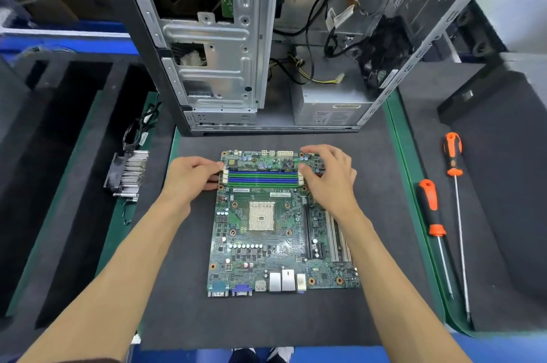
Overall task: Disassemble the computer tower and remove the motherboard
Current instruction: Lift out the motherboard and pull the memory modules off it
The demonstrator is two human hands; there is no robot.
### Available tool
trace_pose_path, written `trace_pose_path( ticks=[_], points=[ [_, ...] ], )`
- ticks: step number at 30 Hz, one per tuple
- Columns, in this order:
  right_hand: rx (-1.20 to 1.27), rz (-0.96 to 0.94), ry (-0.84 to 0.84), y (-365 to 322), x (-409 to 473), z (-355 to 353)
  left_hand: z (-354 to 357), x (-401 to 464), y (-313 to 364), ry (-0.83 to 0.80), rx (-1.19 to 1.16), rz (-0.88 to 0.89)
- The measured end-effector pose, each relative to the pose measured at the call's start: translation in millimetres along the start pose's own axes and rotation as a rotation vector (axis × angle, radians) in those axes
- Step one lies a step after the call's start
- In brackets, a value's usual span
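While the green rectangular motherboard (266, 229) lies flat on the dark grey foam mat (183, 303) covering the desk, one person's two bare hands reach to its far end. The left hand (192, 174) sits at the board's left edge, its fingers curled against the white latches at the left end of the memory slots (262, 179). The right hand (328, 176) arches over the right end of those slots, fingertips pressing down on the board and the latches there. Four slots run side by side, two blue and two green by their colour bands. One pale square processor socket (261, 216) sits in the middle of the board, uncovered.

Beyond the board stands one open silver metal computer tower (213, 37), its side off, with loose black and yellow cables (310, 37) hanging inside. To the left, partly on a green mat (133, 214), lies one finned metal heatsink with a black fan (127, 174). To the right, well apart from the board, two screwdrivers with orange and black handles lie nearly parallel: a shorter one (433, 220) and a longer one (454, 173).
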State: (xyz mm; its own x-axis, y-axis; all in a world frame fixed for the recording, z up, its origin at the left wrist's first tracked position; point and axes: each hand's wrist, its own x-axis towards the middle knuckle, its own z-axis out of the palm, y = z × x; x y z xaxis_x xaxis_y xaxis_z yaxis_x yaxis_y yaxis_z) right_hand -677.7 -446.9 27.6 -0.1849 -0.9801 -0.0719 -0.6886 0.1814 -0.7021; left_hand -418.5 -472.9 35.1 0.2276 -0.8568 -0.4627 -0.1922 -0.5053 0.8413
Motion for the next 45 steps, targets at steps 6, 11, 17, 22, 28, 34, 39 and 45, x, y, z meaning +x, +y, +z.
trace_pose_path(
  ticks=[6,11,17,22,28,34,39,45],
  points=[
    [-0.038,0.055,-0.177,-2,8,-10,0,1,-1,-0.003,0.004,-0.003],
    [-0.033,0.092,-0.193,-8,11,-10,0,1,0,-0.007,0.004,0.006],
    [0.007,0.081,-0.187,-5,5,-11,1,-2,-2,0.012,0.001,0.015],
    [0.026,0.063,-0.167,-2,4,-9,9,-13,-1,0.118,0.314,0.348],
    [0.031,0.023,-0.101,-2,-3,-1,39,-22,2,0.008,0.788,0.768],
    [0.068,-0.025,0.188,-26,-13,-11,28,-28,20,0.112,0.699,0.821],
    [0.478,0.133,-0.058,-92,-27,8,0,-56,40,0.186,0.428,0.851],
    [0.659,0.122,-0.315,-127,-25,60,-36,-74,10,0.066,0.082,0.369]
  ],
)
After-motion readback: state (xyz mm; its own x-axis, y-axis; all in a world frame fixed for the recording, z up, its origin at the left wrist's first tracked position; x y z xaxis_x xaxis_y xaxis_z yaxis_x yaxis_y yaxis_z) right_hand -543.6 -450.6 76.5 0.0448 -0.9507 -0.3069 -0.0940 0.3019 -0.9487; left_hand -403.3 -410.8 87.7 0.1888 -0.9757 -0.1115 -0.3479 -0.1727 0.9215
